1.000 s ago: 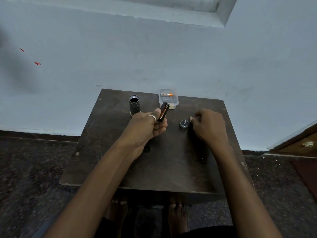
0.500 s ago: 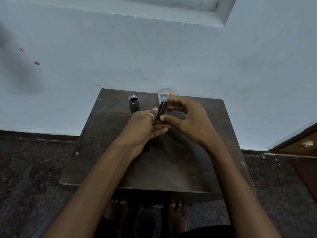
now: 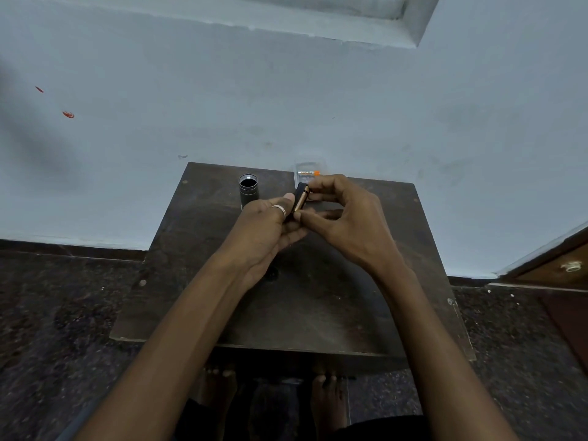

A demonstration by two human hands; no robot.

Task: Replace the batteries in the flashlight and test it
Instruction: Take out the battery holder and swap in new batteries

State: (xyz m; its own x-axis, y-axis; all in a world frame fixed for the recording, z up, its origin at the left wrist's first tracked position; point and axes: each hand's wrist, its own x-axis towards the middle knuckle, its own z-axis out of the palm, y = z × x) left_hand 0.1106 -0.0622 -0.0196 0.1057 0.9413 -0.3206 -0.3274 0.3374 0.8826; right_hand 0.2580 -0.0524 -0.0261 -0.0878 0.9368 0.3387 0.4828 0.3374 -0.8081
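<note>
The left hand (image 3: pixel 270 224) is gripping the black battery holder (image 3: pixel 299 198) with closed fingers, while the right hand (image 3: pixel 346 218) fingers are pinching a battery (image 3: pixel 302 200) in it, above the surface (image 3: pixel 318 307).

My right hand (image 3: pixel 346 224) left small round cap on table, crossed to centre — cap now hidden behind it. Right forefinger and thumb now pinch top and bottom ends of copper-toned battery (image 3: pixel 301 200) in black holder (image 3: pixel 297 198) gripped by my left hand (image 3: pixel 270 227). Right hand now covers most of clear plastic box (image 3: pixel 308 173) — only far edge shows.
</note>
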